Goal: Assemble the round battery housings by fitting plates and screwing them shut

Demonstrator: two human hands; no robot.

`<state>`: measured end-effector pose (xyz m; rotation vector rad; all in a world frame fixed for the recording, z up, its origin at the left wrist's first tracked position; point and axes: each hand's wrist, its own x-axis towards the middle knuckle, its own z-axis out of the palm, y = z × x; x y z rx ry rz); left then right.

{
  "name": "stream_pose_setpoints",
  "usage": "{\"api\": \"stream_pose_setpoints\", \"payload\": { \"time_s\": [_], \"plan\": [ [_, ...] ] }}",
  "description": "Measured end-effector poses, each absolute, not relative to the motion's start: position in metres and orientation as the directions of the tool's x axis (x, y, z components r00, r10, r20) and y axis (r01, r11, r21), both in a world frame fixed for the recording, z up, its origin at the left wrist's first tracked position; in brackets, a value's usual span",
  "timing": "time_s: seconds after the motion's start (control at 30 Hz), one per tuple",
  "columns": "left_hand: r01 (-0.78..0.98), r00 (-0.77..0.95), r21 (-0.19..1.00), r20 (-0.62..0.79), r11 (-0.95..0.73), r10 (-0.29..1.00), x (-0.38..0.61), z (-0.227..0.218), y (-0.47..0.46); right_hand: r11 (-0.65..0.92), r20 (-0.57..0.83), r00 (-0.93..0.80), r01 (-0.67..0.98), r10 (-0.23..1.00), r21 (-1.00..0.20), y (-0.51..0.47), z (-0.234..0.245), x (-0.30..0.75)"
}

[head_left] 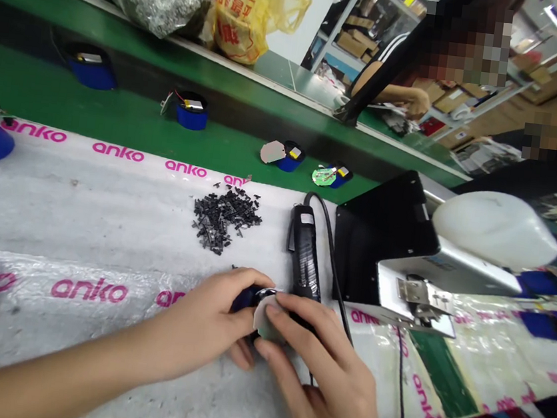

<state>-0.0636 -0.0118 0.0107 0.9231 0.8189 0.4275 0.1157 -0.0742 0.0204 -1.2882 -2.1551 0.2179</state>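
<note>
My left hand [217,326] is closed around a small dark blue housing [244,299], mostly hidden by its fingers. The fingers of my right hand [326,362] grip a pale round board [265,323] against the housing's open side. Just beyond my hands lies a black electric screwdriver [305,249] with a cord. Left of it, a heap of small black plastic parts [224,217] is spread on the white wrapped bench [106,223].
Several blue housings [192,115] with batteries and boards stand on the green conveyor belt [133,115]. At right is a black and silver machine [386,238] with a white plastic bottle [495,227]. A yellow bag [243,14] sits behind; across the line, a person's hand [416,104] works.
</note>
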Motion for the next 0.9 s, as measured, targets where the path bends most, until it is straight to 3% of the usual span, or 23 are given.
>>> {"api": "stream_pose_setpoints", "payload": {
  "time_s": [0.23,0.63,0.9],
  "plan": [
    [-0.121,0.728,0.684,-0.431,0.719,0.533,-0.079,-0.003,-0.006,0.554,0.334,-0.445,0.721,0.831,-0.417,-0.067,0.029,0.122],
    [-0.120,0.706,0.755,-0.392,0.645,0.590,-0.077,0.003,-0.012,0.511,0.137,-0.501,0.762,0.854,-0.397,-0.068,0.043,0.128],
    [-0.076,0.729,0.804,-0.359,0.590,0.583,-0.078,0.003,-0.010,0.464,0.187,-0.435,0.716,0.881,-0.522,-0.066,0.044,0.126]
  ]
}}
